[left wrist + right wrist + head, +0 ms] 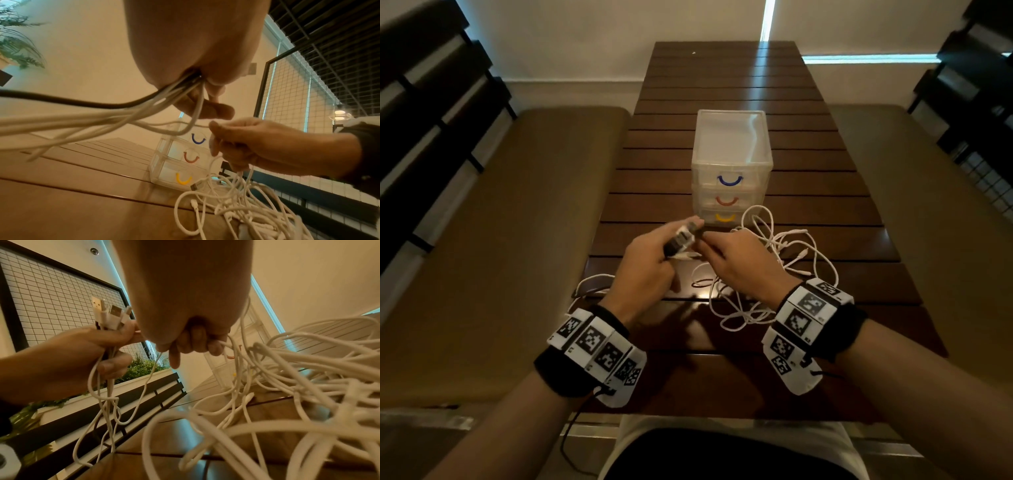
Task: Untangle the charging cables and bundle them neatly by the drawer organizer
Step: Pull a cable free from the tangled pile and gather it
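Note:
A clear three-drawer organizer point(731, 161) with blue, red and yellow handles stands mid-table. My left hand point(654, 263) grips a bunch of cable ends; their USB plugs point(107, 313) stick up above the fist, and a black cable point(61, 101) trails out with the white ones. My right hand point(729, 257), just to its right, curls its fingers around white cable strands point(232, 345). A tangle of white charging cables point(774, 260) lies on the table under and right of the hands, in front of the organizer point(179, 160).
The dark slatted wooden table point(722, 85) runs away from me between two tan cushioned benches point(500, 240). A wire-grid panel point(298, 97) and a planter with greenery point(139, 368) stand at the sides.

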The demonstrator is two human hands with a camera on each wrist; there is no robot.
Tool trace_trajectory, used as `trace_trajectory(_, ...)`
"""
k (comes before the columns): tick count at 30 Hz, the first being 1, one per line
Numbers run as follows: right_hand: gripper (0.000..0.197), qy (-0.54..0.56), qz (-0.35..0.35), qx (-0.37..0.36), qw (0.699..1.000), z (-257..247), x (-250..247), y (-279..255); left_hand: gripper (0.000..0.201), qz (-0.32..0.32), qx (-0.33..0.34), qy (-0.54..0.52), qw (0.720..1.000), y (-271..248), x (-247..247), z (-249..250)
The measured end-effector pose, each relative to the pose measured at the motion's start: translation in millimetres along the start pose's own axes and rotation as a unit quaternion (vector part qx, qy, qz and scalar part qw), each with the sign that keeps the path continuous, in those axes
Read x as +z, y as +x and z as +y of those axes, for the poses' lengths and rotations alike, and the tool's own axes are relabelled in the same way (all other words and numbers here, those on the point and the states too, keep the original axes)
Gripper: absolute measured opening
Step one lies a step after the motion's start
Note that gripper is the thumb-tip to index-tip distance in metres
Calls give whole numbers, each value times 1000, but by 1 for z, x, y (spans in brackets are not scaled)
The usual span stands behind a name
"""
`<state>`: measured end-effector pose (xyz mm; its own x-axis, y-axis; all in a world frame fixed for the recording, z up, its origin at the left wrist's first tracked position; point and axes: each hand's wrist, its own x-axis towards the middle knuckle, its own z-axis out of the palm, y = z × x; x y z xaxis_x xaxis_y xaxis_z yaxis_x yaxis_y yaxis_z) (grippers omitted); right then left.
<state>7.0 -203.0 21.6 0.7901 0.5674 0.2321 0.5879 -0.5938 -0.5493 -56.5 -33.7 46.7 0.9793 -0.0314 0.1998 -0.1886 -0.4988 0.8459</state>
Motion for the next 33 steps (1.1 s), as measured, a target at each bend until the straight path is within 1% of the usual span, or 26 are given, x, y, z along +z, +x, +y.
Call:
trace_trajectory(1,32,1,-5,-7,1000,-2,-1,0,68,-15,0,25,1000,0,3,0)
trace_trajectory(3,19,-16,-34,-10,999,-5,-3,0,45,-35,-1,92,995,1,7,3)
trace_trajectory(4,17,-21,-54,-9,998,-6,-4,-1,32,-44,-9,131,990,2,8,4)
trace_trajectory(5,18,-20,-73,-6,997,-5,-6,-3,25,-56,-21,161,985,4,8,5)
trace_trajectory(6,21,-13,-91,-3,996,-3,-7,-4,25,-66,-28,181,981,5,8,5)
trace_trajectory(8,27,-4,-116,-16,993,1,-7,-8,32,-72,-43,182,980,5,7,1)
trace_trajectory(10,34,-7,-129,-31,991,7,-7,-11,32,-55,-47,157,985,7,3,-4)
trace_trajectory(12,41,5,-128,-30,991,11,-8,-14,31,-36,-36,137,989,8,2,-7)
trace_trajectory(14,43,32,-125,-20,991,13,-11,-14,37,-6,-32,91,995,7,1,-8)
trace_trajectory(16,42,47,-117,-8,992,15,-15,-11,44,48,-71,2,996,9,-4,-8)
trace_trajectory(18,39,39,-99,-10,994,18,-19,-5,44,103,-133,-118,979,11,-9,-10)
trace_trajectory(20,35,10,-88,-28,996,18,-22,4,43,142,-166,-220,951,11,-12,-12)
trace_trajectory(21,33,-7,-88,-36,995,17,-24,8,43,152,-171,-246,942,11,-13,-11)
trace_trajectory(22,31,-25,-84,-39,995,17,-24,12,44,152,-172,-250,941,11,-13,-12)
trace_trajectory(23,30,-43,-68,-37,996,16,-26,15,44,144,-171,-233,947,11,-13,-13)
trace_trajectory(24,31,-60,-33,-34,997,15,-27,18,43,133,-168,-200,956,12,-13,-13)
trace_trajectory(26,33,-71,87,-31,993,13,-30,21,38,123,-144,-138,972,12,-13,-12)
trace_trajectory(28,33,-44,209,-45,976,5,-34,21,32,142,-107,-114,977,14,-14,-11)
trace_trajectory(29,33,-34,236,-58,969,1,-34,19,31,156,-98,-105,977,14,-16,-12)
trace_trajectory(30,33,-29,227,-69,971,-2,-32,17,29,168,-96,-97,976,15,-17,-13)
trace_trajectory(31,34,-35,182,-67,980,-3,-28,14,27,177,-99,-87,975,15,-17,-14)
trace_trajectory(32,35,-53,113,-46,991,-3,-22,11,25,183,-105,-74,975,14,-18,-13)
trace_trajectory(33,37,-81,45,-15,996,-1,-17,8,24,187,-109,-63,974,13,-18,-12)
